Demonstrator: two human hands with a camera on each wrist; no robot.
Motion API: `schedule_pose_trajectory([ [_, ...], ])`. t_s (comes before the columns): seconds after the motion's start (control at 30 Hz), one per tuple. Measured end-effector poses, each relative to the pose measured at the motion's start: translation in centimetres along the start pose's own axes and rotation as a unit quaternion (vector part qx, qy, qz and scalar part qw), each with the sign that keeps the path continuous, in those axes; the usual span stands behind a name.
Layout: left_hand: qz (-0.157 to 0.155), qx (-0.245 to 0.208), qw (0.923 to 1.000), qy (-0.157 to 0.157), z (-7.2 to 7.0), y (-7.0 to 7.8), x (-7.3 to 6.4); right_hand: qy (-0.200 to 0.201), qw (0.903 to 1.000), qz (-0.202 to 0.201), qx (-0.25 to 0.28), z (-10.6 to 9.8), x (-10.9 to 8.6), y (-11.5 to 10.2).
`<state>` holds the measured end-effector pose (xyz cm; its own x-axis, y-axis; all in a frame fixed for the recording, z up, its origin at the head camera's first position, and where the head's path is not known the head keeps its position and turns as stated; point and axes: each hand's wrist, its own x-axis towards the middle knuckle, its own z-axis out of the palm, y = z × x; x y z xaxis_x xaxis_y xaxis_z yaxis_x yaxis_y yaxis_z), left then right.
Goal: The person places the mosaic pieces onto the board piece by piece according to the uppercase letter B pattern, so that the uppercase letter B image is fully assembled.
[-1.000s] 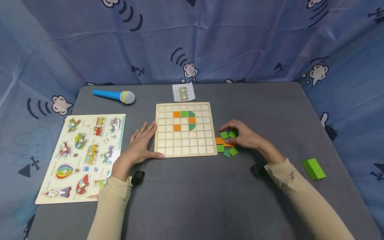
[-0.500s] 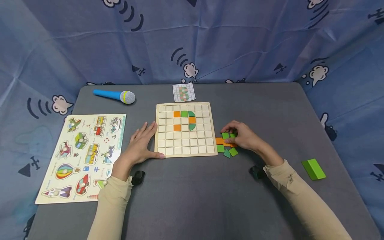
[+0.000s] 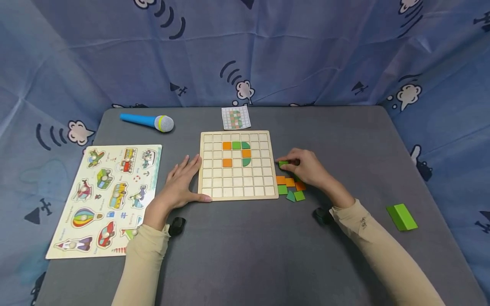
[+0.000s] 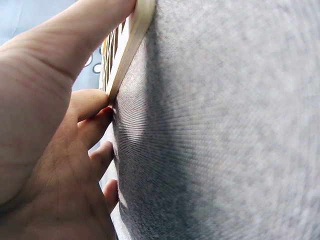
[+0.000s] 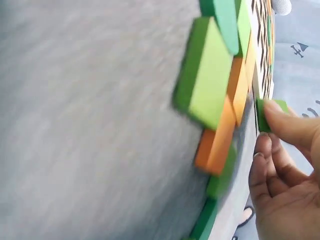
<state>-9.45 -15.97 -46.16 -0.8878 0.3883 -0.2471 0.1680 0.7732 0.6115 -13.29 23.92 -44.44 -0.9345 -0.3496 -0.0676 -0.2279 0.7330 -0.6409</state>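
My left hand [image 3: 177,187] rests spread against the left edge of a wooden grid board [image 3: 218,182], its thumb at the lower-left corner. The board carries orange squares [image 3: 227,162], a green square [image 3: 236,145] and dark green quarter-round tiles [image 3: 246,162]. Right of the board, my right hand [image 3: 309,169] pinches a green square tile [image 5: 261,117] between thumb and fingers, close to the board's right edge. Below that hand lies a cluster of loose tiles: orange ones [image 3: 280,180], green squares [image 3: 282,190] and a dark green triangle [image 3: 291,196]. Part of the cluster is hidden under the hand.
A printed pattern card [image 3: 236,118] lies behind the board. Back left is a blue toy microphone [image 3: 147,121]. A vehicle picture puzzle [image 3: 103,204] lies at the left, partly under my left forearm. A green block [image 3: 401,216] sits far right on the grey table [image 3: 245,255].
My right hand has gone from over the tile cluster slightly up and left, picking up a green square tile. Orange tiles it covered now show. My left hand stays against the board.
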Motion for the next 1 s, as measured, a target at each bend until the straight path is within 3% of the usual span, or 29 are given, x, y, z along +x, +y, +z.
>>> schedule_pose_trajectory([
  [0.53,-0.005,0.006,1.0000,0.002,0.2,-0.1,0.1,0.046,0.9916,-0.007,0.120,4.0,5.4,-4.8],
  [1.0,-0.006,0.005,1.0000,0.002,0.2,-0.2,0.2,0.034,0.9893,0.001,0.142,7.1,8.5,-7.8],
])
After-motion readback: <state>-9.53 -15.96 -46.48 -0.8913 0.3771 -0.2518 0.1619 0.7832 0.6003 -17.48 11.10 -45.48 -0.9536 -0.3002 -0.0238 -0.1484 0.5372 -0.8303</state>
